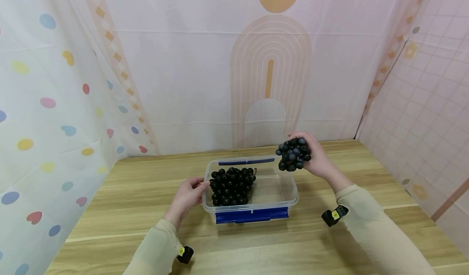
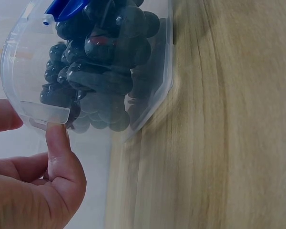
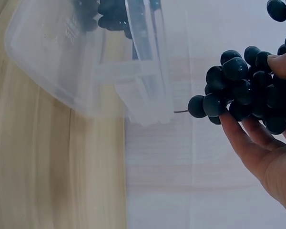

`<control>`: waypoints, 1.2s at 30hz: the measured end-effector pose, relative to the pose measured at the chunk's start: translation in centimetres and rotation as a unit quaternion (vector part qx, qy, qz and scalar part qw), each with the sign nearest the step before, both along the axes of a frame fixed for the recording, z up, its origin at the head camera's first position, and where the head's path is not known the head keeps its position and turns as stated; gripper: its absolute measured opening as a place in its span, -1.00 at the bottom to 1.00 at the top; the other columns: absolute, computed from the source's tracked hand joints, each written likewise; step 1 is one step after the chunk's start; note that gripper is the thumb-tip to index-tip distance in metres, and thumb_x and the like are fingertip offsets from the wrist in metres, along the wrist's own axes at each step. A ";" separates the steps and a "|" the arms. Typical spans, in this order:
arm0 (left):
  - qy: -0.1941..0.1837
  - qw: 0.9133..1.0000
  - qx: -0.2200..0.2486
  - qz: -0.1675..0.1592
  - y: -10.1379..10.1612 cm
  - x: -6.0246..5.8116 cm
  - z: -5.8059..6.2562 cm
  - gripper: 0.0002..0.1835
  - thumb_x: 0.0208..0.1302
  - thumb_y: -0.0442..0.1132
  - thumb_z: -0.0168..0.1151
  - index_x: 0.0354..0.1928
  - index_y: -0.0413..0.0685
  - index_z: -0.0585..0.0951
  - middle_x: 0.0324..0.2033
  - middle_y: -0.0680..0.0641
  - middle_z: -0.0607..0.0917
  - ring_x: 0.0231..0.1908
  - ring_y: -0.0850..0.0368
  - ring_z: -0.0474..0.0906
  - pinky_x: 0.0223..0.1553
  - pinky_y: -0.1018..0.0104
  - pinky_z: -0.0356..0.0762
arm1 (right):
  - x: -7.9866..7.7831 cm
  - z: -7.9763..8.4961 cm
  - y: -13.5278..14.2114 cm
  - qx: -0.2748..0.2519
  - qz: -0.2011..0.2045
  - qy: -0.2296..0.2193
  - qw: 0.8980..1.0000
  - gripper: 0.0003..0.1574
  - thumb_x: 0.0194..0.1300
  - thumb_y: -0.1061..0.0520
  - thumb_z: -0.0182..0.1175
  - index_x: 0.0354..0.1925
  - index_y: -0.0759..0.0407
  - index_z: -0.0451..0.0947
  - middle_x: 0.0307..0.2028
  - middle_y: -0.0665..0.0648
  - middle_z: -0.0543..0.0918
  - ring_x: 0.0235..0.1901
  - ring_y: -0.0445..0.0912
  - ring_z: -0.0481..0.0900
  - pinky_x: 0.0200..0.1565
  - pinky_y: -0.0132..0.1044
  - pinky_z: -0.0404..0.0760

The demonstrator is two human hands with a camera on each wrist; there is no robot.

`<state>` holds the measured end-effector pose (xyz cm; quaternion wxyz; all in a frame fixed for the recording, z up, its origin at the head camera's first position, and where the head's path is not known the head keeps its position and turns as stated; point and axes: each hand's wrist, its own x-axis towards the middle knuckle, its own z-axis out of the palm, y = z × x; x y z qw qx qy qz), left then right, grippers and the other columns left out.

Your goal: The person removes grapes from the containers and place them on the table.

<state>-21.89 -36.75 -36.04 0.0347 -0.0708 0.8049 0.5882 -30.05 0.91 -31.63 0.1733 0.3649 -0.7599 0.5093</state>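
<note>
A clear plastic container [image 1: 272,189] with blue side clips stands on the table. One bunch of dark grapes [image 1: 231,187] lies in its left half; the right half shows bare floor. My left hand [image 1: 188,197] pinches the container's left rim, thumb and finger on either side of the edge in the left wrist view [image 2: 43,186]. Above the container's back right corner, my right hand [image 1: 316,155] grips a second bunch of dark grapes [image 1: 293,155]. In the right wrist view its fingers [image 3: 243,143] support that bunch, apart from the container wall, with a thin stem sticking out.
The wooden table [image 1: 135,201] reaches back to a pale patterned curtain [image 1: 183,83]. Curtains with dots and grid lines hang at the left and right sides. Small black wrist cameras sit on both sleeves.
</note>
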 end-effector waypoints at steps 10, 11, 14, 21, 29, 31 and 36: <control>0.003 1.000 -0.004 0.003 0.0 0.0 -0.1 -0.51 0.45 -0.21 0.15 0.27 -0.41 0.44 -0.22 -0.14 0.53 -0.40 0.13 0.45 -0.29 0.21 0.54 | 0.0 0.5 1.9 0.009 -0.047 -0.013 0.999 -0.28 -0.14 0.60 0.41 0.02 0.31 0.42 0.11 0.44 0.47 0.16 0.30 0.37 0.19 0.30 0.21; 0.003 1.000 -0.004 0.004 0.0 0.0 -0.1 -0.51 0.45 -0.21 0.15 0.27 -0.41 0.44 -0.22 -0.13 0.53 -0.40 0.13 0.45 -0.29 0.21 0.54 | -0.1 0.5 2.1 0.011 -0.051 -0.011 0.999 -0.28 -0.14 0.60 0.40 0.02 0.32 0.42 0.10 0.44 0.47 0.15 0.28 0.36 0.18 0.30 0.21; 0.004 1.000 -0.002 0.004 0.0 0.0 -0.1 -0.52 0.45 -0.21 0.15 0.27 -0.41 0.44 -0.23 -0.12 0.53 -0.40 0.13 0.44 -0.30 0.21 0.53 | -0.2 0.5 2.5 0.014 -0.061 -0.008 0.998 -0.27 -0.14 0.61 0.39 0.03 0.32 0.42 0.08 0.43 0.47 0.13 0.25 0.35 0.14 0.30 0.21; 0.002 1.000 -0.007 0.004 -0.1 0.1 -0.1 -0.50 0.45 -0.20 0.16 0.29 -0.41 0.42 -0.21 -0.13 0.53 -0.39 0.12 0.46 -0.29 0.21 0.54 | -0.4 0.3 3.6 0.023 -0.094 0.001 0.995 -0.26 -0.14 0.62 0.39 0.03 0.33 0.40 0.06 0.43 0.47 0.11 0.27 0.34 0.11 0.34 0.21; 0.004 1.000 -0.015 0.002 -0.1 0.0 -0.3 -0.48 0.45 -0.17 0.17 0.28 -0.41 0.42 -0.14 -0.18 0.56 -0.23 0.02 0.55 -0.26 0.25 0.59 | -0.7 -0.1 4.6 0.034 -0.116 -0.018 0.993 -0.27 -0.11 0.58 0.42 0.05 0.32 0.40 0.07 0.43 0.45 0.11 0.26 0.31 0.10 0.36 0.21; 0.004 1.000 -0.014 0.003 -0.1 0.0 -0.3 -0.48 0.45 -0.18 0.17 0.28 -0.41 0.43 -0.14 -0.19 0.56 -0.22 0.00 0.55 -0.26 0.25 0.59 | -0.8 -0.1 4.9 0.037 -0.120 -0.028 0.992 -0.27 -0.09 0.58 0.40 0.06 0.32 0.40 0.09 0.44 0.44 0.12 0.29 0.30 0.11 0.37 0.19; 0.006 1.000 -0.012 0.005 -0.1 0.0 -0.3 -0.50 0.44 -0.20 0.17 0.27 -0.41 0.44 -0.16 -0.18 0.56 -0.26 0.03 0.54 -0.27 0.26 0.58 | -0.9 -0.3 5.4 0.043 -0.128 -0.037 0.990 -0.27 -0.09 0.60 0.37 0.07 0.33 0.40 0.10 0.45 0.42 0.13 0.33 0.28 0.12 0.38 0.17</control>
